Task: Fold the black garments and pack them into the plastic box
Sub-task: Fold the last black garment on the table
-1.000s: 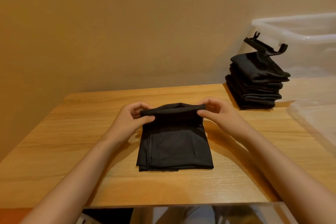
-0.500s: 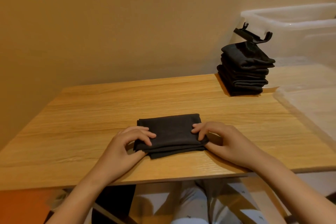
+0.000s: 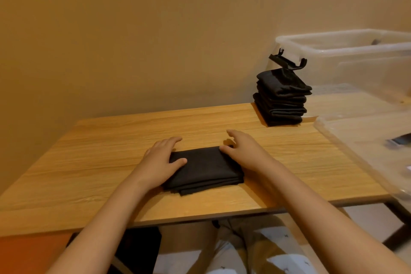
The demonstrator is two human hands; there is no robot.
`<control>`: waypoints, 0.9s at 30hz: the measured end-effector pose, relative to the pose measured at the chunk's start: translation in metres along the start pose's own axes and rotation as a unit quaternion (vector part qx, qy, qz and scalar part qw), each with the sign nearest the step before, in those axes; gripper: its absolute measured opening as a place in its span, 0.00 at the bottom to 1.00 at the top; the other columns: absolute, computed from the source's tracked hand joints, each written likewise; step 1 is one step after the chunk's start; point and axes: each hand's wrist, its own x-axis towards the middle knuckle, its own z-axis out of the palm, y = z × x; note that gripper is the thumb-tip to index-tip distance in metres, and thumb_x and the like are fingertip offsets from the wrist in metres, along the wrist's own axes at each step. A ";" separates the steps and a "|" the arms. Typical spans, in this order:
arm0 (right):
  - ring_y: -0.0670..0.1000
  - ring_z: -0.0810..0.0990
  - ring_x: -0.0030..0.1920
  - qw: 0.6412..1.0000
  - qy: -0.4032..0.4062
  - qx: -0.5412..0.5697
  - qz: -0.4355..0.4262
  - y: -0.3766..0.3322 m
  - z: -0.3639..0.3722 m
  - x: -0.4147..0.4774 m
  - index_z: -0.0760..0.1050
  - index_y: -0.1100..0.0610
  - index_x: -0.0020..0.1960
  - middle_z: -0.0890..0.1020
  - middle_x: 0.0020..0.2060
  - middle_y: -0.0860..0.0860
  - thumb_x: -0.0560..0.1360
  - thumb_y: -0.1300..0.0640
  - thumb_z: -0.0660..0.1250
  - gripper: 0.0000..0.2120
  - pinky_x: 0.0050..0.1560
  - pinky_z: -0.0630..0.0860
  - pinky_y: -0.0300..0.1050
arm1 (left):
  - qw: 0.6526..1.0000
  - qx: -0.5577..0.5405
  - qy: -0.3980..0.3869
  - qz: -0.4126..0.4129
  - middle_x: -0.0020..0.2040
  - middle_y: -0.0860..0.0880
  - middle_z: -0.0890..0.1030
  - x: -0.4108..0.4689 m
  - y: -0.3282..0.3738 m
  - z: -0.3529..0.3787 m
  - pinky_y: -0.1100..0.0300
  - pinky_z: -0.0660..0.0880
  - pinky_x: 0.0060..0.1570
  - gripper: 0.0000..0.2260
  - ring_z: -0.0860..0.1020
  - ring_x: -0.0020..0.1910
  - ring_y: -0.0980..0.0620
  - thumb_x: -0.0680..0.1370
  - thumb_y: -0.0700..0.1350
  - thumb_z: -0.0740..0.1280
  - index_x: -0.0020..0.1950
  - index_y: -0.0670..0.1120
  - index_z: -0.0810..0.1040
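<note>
A person sits at a wooden table (image 3: 100, 147), both bare forearms reaching forward over it; between the two hands lies a folded black garment (image 3: 206, 170), a flat, layered rectangle resting on the tabletop. The left hand (image 3: 161, 162) rests on the garment's left edge, fingers straight and relaxed, thumb laid across the cloth and not curled round it. The right hand (image 3: 241, 152) is at the garment's far right corner, fingers stretched forward over the bare wood, thumb touching the cloth's edge; neither hand grips anything.

Beyond the right hand and further to its right, well apart from it, a stack of folded black garments (image 3: 281, 100) stands near the wall. Just behind and to the right of that stack is the clear plastic box (image 3: 355, 55), open at the top; a black latch (image 3: 287, 62) juts from the box's near left end, just above the stack. To the right of the right hand, at the table's right side, lies another clear plastic piece (image 3: 355, 138); whether it is a lid or a tray cannot be told.
</note>
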 end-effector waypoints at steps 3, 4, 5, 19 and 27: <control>0.54 0.69 0.69 0.998 -0.048 0.025 0.040 -0.001 0.000 0.003 0.58 0.56 0.77 0.70 0.71 0.54 0.78 0.51 0.66 0.31 0.66 0.68 0.47 | 0.993 0.018 -0.104 -0.059 0.69 0.51 0.72 0.019 -0.006 -0.012 0.53 0.69 0.67 0.30 0.70 0.67 0.52 0.75 0.56 0.71 0.74 0.52 0.65; 0.54 0.71 0.68 0.997 -0.053 0.034 0.042 -0.001 -0.001 0.001 0.59 0.56 0.77 0.71 0.69 0.54 0.78 0.53 0.66 0.31 0.65 0.69 0.46 | 0.989 0.035 -0.131 -0.065 0.67 0.51 0.74 0.022 -0.007 -0.015 0.54 0.71 0.64 0.28 0.72 0.64 0.52 0.74 0.57 0.71 0.71 0.51 0.69; 0.54 0.72 0.67 0.997 -0.055 0.036 0.046 -0.002 -0.002 -0.002 0.60 0.56 0.76 0.72 0.68 0.55 0.77 0.54 0.67 0.30 0.64 0.70 0.46 | 0.985 0.049 -0.150 -0.072 0.65 0.51 0.75 0.025 -0.007 -0.017 0.55 0.72 0.62 0.27 0.73 0.62 0.52 0.73 0.58 0.72 0.68 0.50 0.71; 0.50 0.79 0.51 0.982 -0.037 0.182 0.019 -0.006 -0.024 -0.062 0.72 0.55 0.53 0.79 0.50 0.52 0.78 0.56 0.63 0.05 0.54 0.79 0.47 | 0.920 -0.337 -0.159 -0.123 0.62 0.46 0.78 0.013 -0.009 -0.023 0.50 0.72 0.64 0.22 0.76 0.61 0.48 0.71 0.48 0.73 0.63 0.48 0.74; 0.51 0.81 0.51 0.928 0.049 0.361 0.073 0.015 -0.067 -0.082 0.74 0.54 0.57 0.79 0.52 0.53 0.80 0.53 0.63 0.08 0.41 0.80 0.42 | 0.891 -0.422 -0.122 -0.117 0.58 0.43 0.79 0.044 0.066 -0.007 0.54 0.76 0.45 0.11 0.78 0.55 0.45 0.79 0.48 0.67 0.59 0.46 0.76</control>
